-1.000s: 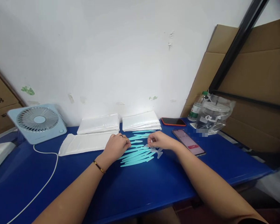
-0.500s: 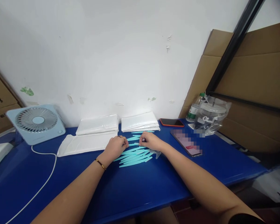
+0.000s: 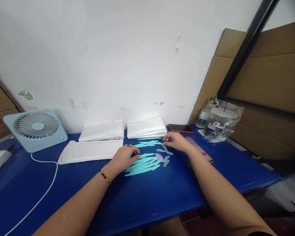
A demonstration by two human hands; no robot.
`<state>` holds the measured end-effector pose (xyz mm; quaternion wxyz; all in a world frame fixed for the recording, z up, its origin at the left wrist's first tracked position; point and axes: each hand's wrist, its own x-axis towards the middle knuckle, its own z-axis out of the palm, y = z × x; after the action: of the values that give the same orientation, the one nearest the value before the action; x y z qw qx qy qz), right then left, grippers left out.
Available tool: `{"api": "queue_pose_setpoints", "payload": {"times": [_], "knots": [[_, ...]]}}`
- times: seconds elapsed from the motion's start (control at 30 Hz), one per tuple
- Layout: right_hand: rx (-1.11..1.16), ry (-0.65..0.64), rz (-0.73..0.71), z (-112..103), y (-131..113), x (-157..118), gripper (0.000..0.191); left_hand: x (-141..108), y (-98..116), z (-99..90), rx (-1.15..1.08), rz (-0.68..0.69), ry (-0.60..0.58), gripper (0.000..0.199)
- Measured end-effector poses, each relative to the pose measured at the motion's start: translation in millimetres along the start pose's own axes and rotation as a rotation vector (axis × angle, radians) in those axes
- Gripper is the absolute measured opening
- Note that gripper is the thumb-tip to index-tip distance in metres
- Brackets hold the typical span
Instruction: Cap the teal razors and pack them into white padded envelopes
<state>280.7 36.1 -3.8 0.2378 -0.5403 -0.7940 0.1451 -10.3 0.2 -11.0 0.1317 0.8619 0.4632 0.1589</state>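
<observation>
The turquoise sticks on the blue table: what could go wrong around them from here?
The turquoise sticks lie crowded, so the left hand could disturb several at once. The loose translucent pieces beside them might scatter if brushed. The right forearm crosses near the pink-screened phone and may nudge it.

A light-blue fan (image 3: 38, 126) stands near the wall (image 3: 113, 65).

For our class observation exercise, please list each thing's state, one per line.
Left hand: partly curled
Right hand: partly curled
Turquoise sticks: lying flat, overlapping
Clear pieces: loose, scattered
White packets: stacked, one in front
Fan: tilted back; spinning unclear
Red-edged phone: flat, screen dark
Other phone: flat, screen lit, partly hidden
Bottle: upright, capped
</observation>
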Motion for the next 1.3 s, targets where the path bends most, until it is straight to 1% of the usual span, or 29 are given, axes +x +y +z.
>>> {"api": "queue_pose_setpoints", "payload": {"times": [0.07,0.13,0.17,0.23,0.37,0.47,0.53,0.6,0.7,0.73,0.8,0.93,1.03,1.17,1.23,1.27,1.3], "knots": [[-0.063,0.001,-0.021,8.3,3.2,3.8,0.022,-0.7,2.3,0.8,-0.005,0.019,-0.030,0.026],[-0.123,-0.017,-0.037,16.1,4.0,6.7,0.017,-1.0,3.4,0.9,-0.020,0.033,-0.054,0.025],[-0.149,-0.019,-0.046,19.2,3.6,7.7,0.013,-1.0,3.6,0.6,-0.022,0.036,-0.047,0.024],[-0.192,-0.014,-0.057,23.3,1.9,8.8,0.009,-0.5,3.6,-0.4,-0.005,0.039,0.014,0.024],[-0.307,-0.008,-0.093,24.8,-2.0,9.3,0.008,1.5,2.8,-2.0,0.072,0.043,0.187,0.030],[-0.372,0.026,-0.164,23.3,-8.1,8.9,0.008,2.1,3.5,-1.1,0.134,0.071,0.252,0.035],[-0.334,0.059,-0.226,22.4,-16.0,7.6,0.008,1.6,5.5,-0.3,0.177,0.093,0.291,0.040],[-0.228,0.052,-0.294,22.5,-25.9,5.2,0.009,0.7,8.3,-0.4,0.222,0.111,0.311,0.042],[-0.011,-0.054,-0.338,24.3,-38.6,0.7,0.012,-0.3,11.9,-2.7,0.285,0.105,0.297,0.032],[0.048,-0.091,-0.331,24.9,-41.2,-0.6,0.013,-0.5,12.7,-3.8,0.302,0.094,0.286,0.027],[0.132,-0.137,-0.292,25.7,-43.6,-3.0,0.017,-0.6,13.6,-5.7,0.313,0.075,0.256,0.026],[0.313,-0.159,-0.184,24.3,-45.5,-6.6,0.026,0.4,12.0,-5.8,0.247,0.088,0.212,0.026],[0.421,-0.172,-0.143,19.4,-45.3,-8.4,0.029,1.9,7.9,-5.3,0.199,0.069,0.163,0.027],[0.454,-0.247,-0.118,7.7,-33.1,-9.2,0.030,1.7,3.4,-8.4,0.171,0.005,0.113,0.029],[0.386,-0.284,-0.137,4.6,-25.0,-8.2,0.029,0.3,4.3,-9.6,0.167,0.000,0.078,0.028],[0.327,-0.275,-0.158,5.1,-21.9,-6.9,0.027,-0.4,5.4,-9.7,0.165,0.010,0.062,0.026],[0.259,-0.238,-0.178,7.3,-19.9,-5.1,0.025,-1.0,6.7,-9.3,0.162,0.020,0.054,0.026]]}}
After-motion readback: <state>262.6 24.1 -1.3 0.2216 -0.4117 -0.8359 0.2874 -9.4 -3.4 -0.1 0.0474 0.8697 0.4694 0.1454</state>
